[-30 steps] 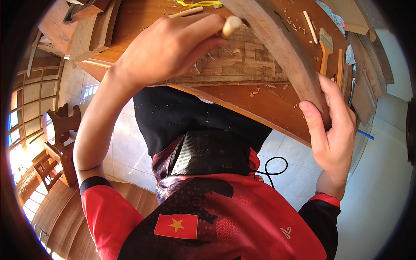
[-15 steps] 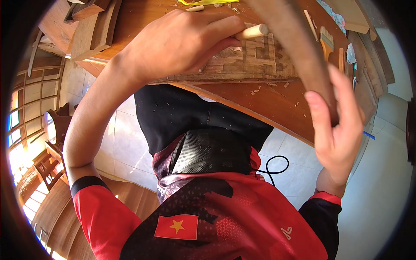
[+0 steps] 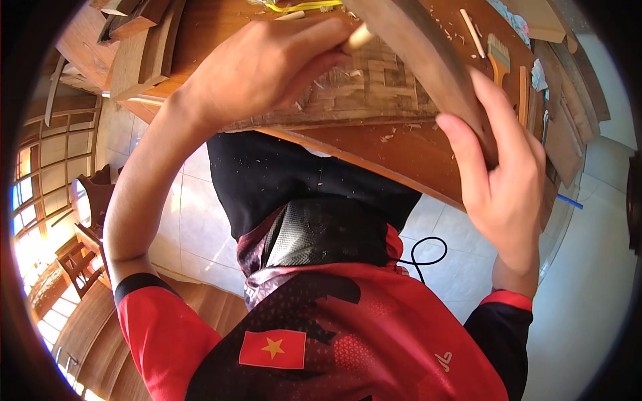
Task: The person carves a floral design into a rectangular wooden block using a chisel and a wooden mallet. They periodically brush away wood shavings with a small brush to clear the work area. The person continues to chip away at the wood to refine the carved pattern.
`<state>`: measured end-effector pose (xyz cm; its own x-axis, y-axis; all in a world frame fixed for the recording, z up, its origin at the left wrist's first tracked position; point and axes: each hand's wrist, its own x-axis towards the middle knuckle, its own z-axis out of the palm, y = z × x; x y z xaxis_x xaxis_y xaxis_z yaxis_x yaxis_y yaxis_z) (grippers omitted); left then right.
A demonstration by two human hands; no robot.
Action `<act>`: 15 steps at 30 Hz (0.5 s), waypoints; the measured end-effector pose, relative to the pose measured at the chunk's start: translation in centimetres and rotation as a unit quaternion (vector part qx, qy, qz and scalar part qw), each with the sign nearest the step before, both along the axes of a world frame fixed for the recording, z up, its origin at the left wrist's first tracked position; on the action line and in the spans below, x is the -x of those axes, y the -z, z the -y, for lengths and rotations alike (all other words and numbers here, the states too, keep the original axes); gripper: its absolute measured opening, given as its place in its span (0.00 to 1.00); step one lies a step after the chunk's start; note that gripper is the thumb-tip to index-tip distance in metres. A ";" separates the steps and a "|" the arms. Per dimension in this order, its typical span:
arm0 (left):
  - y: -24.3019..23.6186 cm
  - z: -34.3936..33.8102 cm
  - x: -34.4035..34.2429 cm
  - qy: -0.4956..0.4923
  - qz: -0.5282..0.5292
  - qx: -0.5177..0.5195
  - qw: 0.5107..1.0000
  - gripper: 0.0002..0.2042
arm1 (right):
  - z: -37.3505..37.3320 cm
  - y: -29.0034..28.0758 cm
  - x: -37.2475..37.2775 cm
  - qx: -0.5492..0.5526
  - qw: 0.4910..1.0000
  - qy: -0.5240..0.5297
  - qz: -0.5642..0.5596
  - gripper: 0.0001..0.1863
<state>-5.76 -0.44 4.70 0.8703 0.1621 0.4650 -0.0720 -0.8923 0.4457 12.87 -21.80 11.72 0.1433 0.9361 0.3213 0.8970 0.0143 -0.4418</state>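
Note:
My left hand (image 3: pixel 267 70) is closed round a tool with a pale, round wooden handle (image 3: pixel 362 37). Its blade is hidden behind the hand, so the kind of tool cannot be told. Under it lies a brown wooden board (image 3: pixel 374 93) with carved recesses and loose shavings. Fingers and thumb of my right hand (image 3: pixel 505 160) grip the near end of a long, thick, slightly curved wooden bar (image 3: pixel 428 57). The bar slants up and left over the board. Its far part overlaps the handle's end; whether they touch I cannot tell.
A flat brush (image 3: pixel 499 60), a thin pale stick (image 3: pixel 473 32) and a crumpled cloth (image 3: pixel 511 19) lie on the table's right side. Wooden blocks (image 3: pixel 144 63) sit at the far left, a yellow item (image 3: pixel 307 7) at the back. Planks (image 3: pixel 568 134) stand beyond the right edge.
My right hand and the wooden bar have swung left, bringing the bar over the handle's end. My left hand, with the handle, has shifted a little left and away from me.

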 end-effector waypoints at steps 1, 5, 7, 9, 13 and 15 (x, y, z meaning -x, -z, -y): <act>0.4 0.0 0.3 -0.012 0.005 -0.007 1.000 0.07 | 0.0 0.1 0.0 0.000 1.000 -0.007 -0.005 0.22; 1.5 -0.5 1.0 -0.080 0.004 0.078 0.994 0.07 | 0.3 -0.1 -0.3 -0.010 0.998 0.030 -0.050 0.22; 2.6 -0.6 1.6 -0.122 0.032 0.137 0.982 0.08 | 0.8 0.2 -0.4 -0.002 0.993 0.066 -0.100 0.23; 3.2 0.5 2.2 -0.167 0.074 0.251 0.950 0.09 | 1.2 0.3 -0.4 0.037 0.991 0.063 -0.110 0.23; 3.1 0.6 2.9 -0.162 0.062 0.253 0.952 0.10 | 1.6 0.8 -0.5 0.071 0.990 0.057 -0.108 0.22; 2.9 0.6 2.6 -0.147 0.060 0.200 0.967 0.09 | 1.4 0.9 -0.5 0.063 0.988 0.062 -0.127 0.21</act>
<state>-8.37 -0.99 1.83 0.7027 0.5828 0.4082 0.0867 -0.6396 0.7638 13.39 -23.24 10.81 0.3198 0.9367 0.1429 0.7484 -0.1572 -0.6443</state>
